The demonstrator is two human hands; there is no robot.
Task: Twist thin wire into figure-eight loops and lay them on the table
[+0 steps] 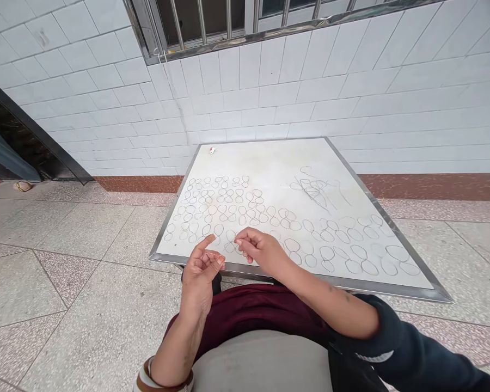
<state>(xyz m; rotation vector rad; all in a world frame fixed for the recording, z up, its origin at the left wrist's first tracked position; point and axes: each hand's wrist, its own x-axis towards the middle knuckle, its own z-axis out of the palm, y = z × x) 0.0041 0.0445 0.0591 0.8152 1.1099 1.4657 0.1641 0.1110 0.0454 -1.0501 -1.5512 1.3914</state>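
Over the near edge of a steel-edged white table (298, 285), the left hand (202, 269) and right hand (259, 250) hover, the right just above rows of thin dark loops (228, 209). Those loops crowd the tabletop's left and near areas, with a tangle of thin dark strands (314, 190) blocking the right. Bare white surface runs in a broad band along the back, interrupted by a small white object (212, 151) near the corner. A tiled wall (269, 103) closes off the far side, while a tiled floor (85, 294) extends past the left edge.
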